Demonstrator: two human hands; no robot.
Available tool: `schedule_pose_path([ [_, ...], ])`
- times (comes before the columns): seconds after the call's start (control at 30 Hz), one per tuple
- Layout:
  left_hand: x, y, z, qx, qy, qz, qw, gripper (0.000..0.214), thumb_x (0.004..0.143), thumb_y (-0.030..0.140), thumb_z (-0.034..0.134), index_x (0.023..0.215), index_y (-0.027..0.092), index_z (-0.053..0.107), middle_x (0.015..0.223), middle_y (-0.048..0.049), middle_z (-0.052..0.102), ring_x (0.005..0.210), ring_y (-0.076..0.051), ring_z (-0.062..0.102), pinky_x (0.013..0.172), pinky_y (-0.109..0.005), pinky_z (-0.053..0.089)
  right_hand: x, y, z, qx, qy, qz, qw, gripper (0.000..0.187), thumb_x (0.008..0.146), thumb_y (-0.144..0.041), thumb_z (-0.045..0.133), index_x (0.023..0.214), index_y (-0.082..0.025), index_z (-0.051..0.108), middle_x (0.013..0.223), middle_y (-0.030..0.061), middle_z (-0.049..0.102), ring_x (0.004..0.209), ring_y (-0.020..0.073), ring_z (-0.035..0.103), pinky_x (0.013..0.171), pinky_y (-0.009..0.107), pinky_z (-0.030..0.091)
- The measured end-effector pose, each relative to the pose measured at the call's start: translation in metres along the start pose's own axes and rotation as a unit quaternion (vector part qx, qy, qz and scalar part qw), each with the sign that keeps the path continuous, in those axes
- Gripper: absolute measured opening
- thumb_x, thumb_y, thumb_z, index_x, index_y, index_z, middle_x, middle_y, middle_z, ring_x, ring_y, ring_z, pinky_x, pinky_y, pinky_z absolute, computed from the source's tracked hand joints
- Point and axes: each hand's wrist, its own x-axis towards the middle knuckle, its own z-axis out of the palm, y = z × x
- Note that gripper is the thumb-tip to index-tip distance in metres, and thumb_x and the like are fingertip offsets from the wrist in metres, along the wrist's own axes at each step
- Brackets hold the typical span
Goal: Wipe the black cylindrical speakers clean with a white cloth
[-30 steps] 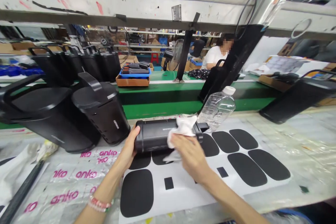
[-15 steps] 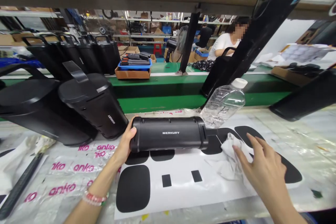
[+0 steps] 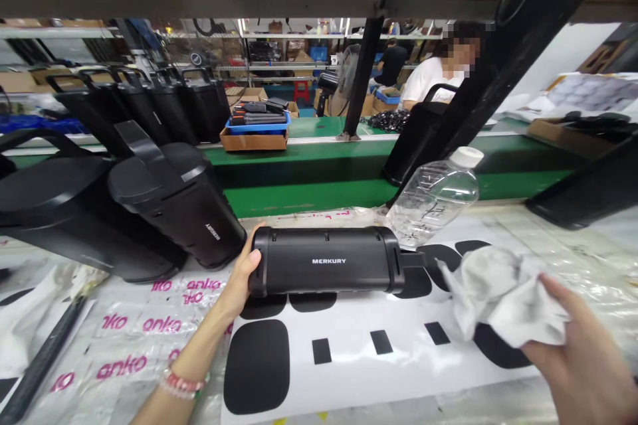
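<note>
- A white sheet (image 3: 359,378) printed with black shapes lies on the bench, in front of both hands.
- The black unit (image 3: 326,275) marked MERKURY lies on its side across the sheet's far part, lettering facing the wearer.
- The right hand (image 3: 581,352) comes in from the lower right, well apart from the unit; its digits are clamped on the near right edge of a cloth, one above and one below.
- That white cloth (image 3: 508,292) bunches up loosely, spreading leftward from the fingers over the sheet's right part.
- A clear bottle (image 3: 433,199) leans just beyond the unit's right end.
- The left hand (image 3: 242,279) is clamped around the unit's left end, thumb on the front, forearm slanting up from the lower left.
- A beaded bracelet (image 3: 183,384) circles the left wrist.
</note>
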Motion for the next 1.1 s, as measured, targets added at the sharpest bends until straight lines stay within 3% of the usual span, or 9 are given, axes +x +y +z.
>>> schedule_pose_path([
  [0.1, 0.001, -0.002, -0.001, -0.008, 0.004, -0.015, 1.000, 0.065, 0.080, 0.055, 0.060, 0.138, 0.028, 0.046, 0.137, -0.0012, 0.056, 0.134, -0.027, 0.041, 0.113, -0.033, 0.031, 0.003, -0.036, 0.000, 0.215, -0.012, 0.033, 0.976, 0.047, 0.081, -0.039, 0.047, 0.121, -0.019, 0.059, 0.121, 0.0168, 0.060, 0.107, 0.0365, 0.060, 0.080, 0.052, 0.053],
  [0.23, 0.003, -0.002, 0.001, -0.020, 0.019, -0.008, 1.000, 0.063, 0.079, 0.054, 0.063, 0.135, 0.027, 0.050, 0.140, 0.0006, 0.053, 0.138, -0.023, 0.037, 0.115, -0.028, 0.028, 0.018, -0.086, 0.016, 0.264, 0.047, -0.167, 0.949, 0.052, 0.079, -0.033, 0.055, 0.128, -0.015, 0.055, 0.133, 0.0152, 0.054, 0.122, 0.0373, 0.050, 0.091, 0.054, 0.047],
  [0.33, 0.002, 0.006, 0.004, -0.037, 0.047, -0.053, 0.997, 0.062, 0.076, 0.052, 0.068, 0.130, 0.025, 0.055, 0.136, -0.0017, 0.057, 0.133, -0.025, 0.045, 0.109, -0.030, 0.038, 0.035, -0.114, 0.037, 0.173, 0.212, -0.355, 0.894, 0.047, 0.082, -0.034, 0.058, 0.120, -0.007, 0.059, 0.123, 0.0179, 0.060, 0.117, 0.0339, 0.055, 0.097, 0.049, 0.044],
  [0.43, -0.001, 0.017, 0.008, -0.065, 0.073, -0.149, 0.984, 0.059, 0.077, 0.049, 0.068, 0.130, 0.026, 0.055, 0.130, -0.0032, 0.062, 0.124, -0.026, 0.054, 0.099, -0.033, 0.048, 0.043, -0.130, 0.058, -0.053, 0.156, -0.502, 0.849, 0.040, 0.090, -0.031, 0.053, 0.123, -0.007, 0.058, 0.123, 0.0173, 0.059, 0.118, 0.0260, 0.054, 0.102, 0.038, 0.040],
  [0.57, -0.005, 0.026, 0.010, -0.093, 0.066, -0.216, 0.970, 0.059, 0.081, 0.050, 0.065, 0.134, 0.028, 0.051, 0.119, -0.0044, 0.068, 0.110, -0.026, 0.064, 0.088, -0.033, 0.054, 0.044, -0.138, 0.075, -0.212, 0.026, -0.484, 0.848, 0.037, 0.094, -0.027, 0.048, 0.129, -0.015, 0.054, 0.124, 0.0122, 0.060, 0.116, 0.0210, 0.055, 0.098, 0.030, 0.041],
  [0.7, -0.006, 0.029, 0.009, -0.078, 0.027, -0.246, 0.966, 0.064, 0.081, 0.055, 0.061, 0.138, 0.028, 0.046, 0.110, -0.0075, 0.071, 0.098, -0.028, 0.068, 0.079, -0.037, 0.057, 0.052, -0.151, 0.073, -0.244, 0.179, -0.410, 0.860, 0.041, 0.090, -0.022, 0.051, 0.127, -0.003, 0.052, 0.123, 0.0231, 0.056, 0.118, 0.0320, 0.052, 0.098, 0.042, 0.040],
  [0.77, -0.006, 0.029, 0.007, -0.059, 0.012, -0.250, 0.966, 0.068, 0.080, 0.060, 0.061, 0.138, 0.029, 0.045, 0.108, -0.0092, 0.072, 0.094, -0.029, 0.069, 0.073, -0.039, 0.058, 0.056, -0.157, 0.073, -0.282, 0.226, -0.398, 0.843, 0.045, 0.090, -0.026, 0.051, 0.125, 0.002, 0.051, 0.121, 0.0281, 0.054, 0.118, 0.0373, 0.048, 0.095, 0.048, 0.038],
  [0.97, -0.003, 0.030, 0.004, -0.020, -0.008, -0.273, 0.962, 0.074, 0.076, 0.075, 0.052, 0.121, 0.018, 0.062, 0.097, -0.0157, 0.072, 0.087, -0.032, 0.067, 0.062, -0.042, 0.058, 0.042, -0.155, 0.088, -0.442, 0.072, -0.502, 0.740, 0.045, 0.098, -0.034, 0.032, 0.118, -0.005, 0.059, 0.105, 0.0210, 0.060, 0.101, 0.0303, 0.054, 0.074, 0.038, 0.038],
  [1.1, -0.001, 0.029, 0.003, -0.016, -0.014, -0.278, 0.960, 0.075, 0.073, 0.078, 0.049, 0.111, 0.016, 0.068, 0.094, -0.0160, 0.072, 0.085, -0.032, 0.066, 0.062, -0.042, 0.058, 0.033, -0.153, 0.082, -0.473, 0.145, -0.366, 0.788, 0.053, 0.097, -0.042, 0.032, 0.118, 0.000, 0.057, 0.104, 0.0285, 0.058, 0.096, 0.0349, 0.056, 0.062, 0.039, 0.033],
])
